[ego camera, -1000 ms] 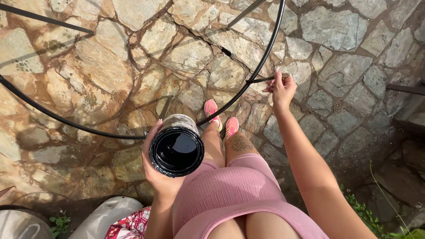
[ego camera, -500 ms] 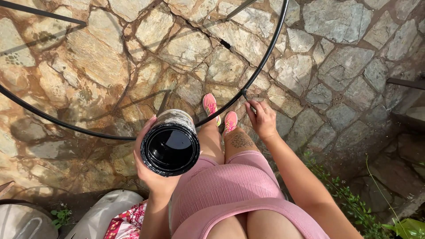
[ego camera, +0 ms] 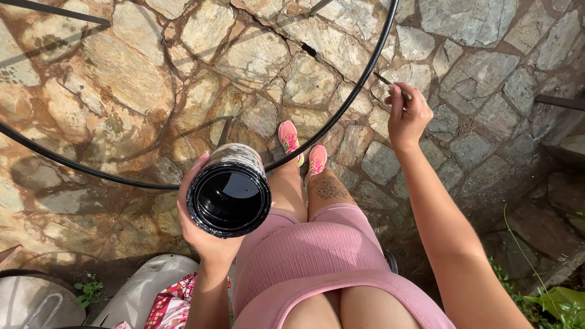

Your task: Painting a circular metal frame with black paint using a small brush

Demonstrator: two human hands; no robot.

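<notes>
Since a moment ago, your right hand [ego camera: 407,116] has risen back up and away from your legs, and it now sits against the black metal hoop [ego camera: 341,109], pinching a thin paintbrush [ego camera: 390,83] between thumb and fingertips. Your left hand [ego camera: 204,234] has stayed put, wrapped from below around an open paint can [ego camera: 229,194] full of glossy black paint.

It looks like you are painting the hoop black, with the brush at the ring rather than in the can. Judging by this, the next move calls for a steady stroke along the curve, keeping the can level so nothing spills.

The brush handle runs slantwise, its long axis pointing up and to the left of your right hand, the tip meeting the hoop just above your fingers. The can stands upright with its mouth facing up, held near your left hip, well apart from the brush hand. Below your hands lie a stone floor [ego camera: 140,79] and your pink shoes [ego camera: 303,149]
</notes>
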